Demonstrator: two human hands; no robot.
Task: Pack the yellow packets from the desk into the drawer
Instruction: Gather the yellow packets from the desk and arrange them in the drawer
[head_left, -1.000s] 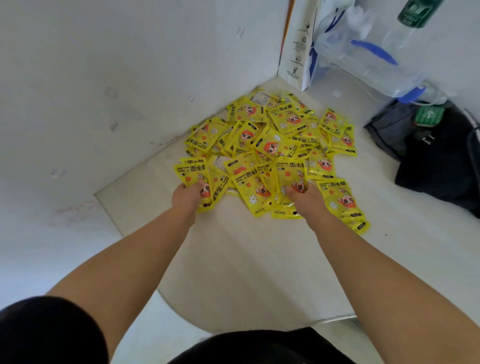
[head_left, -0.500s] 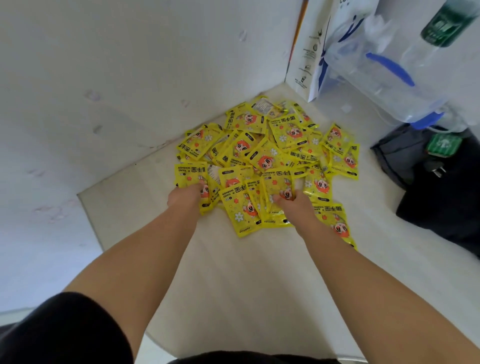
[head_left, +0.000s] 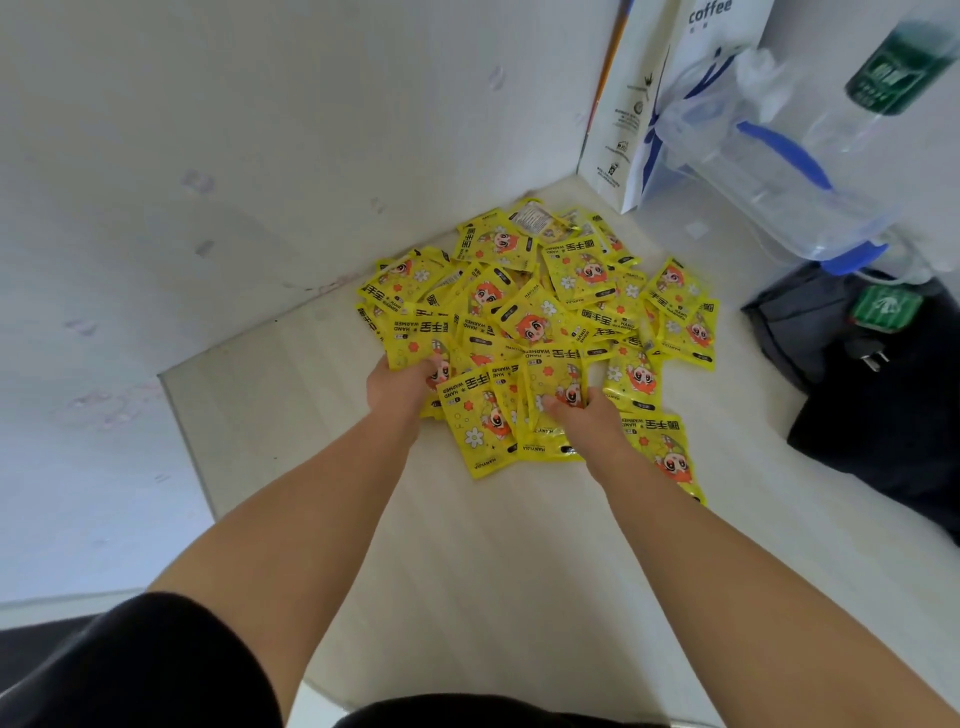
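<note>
Packets (head_left: 540, 312) heaped on desk (head_left: 493, 561) — left hand (head_left: 400, 387), right hand (head_left: 582, 415) gripping near edge.

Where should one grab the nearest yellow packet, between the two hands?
Pinch the near edge of the flat yellow foil packet, coming from the person's side: it lies flat, and that end juts clear of the pile.

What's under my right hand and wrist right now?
Mostly yellow packets: the right hand grips a few at the pile's near edge, and another packet pokes out beside the wrist. Its covered part, and the desk beneath, cannot be seen.
</note>
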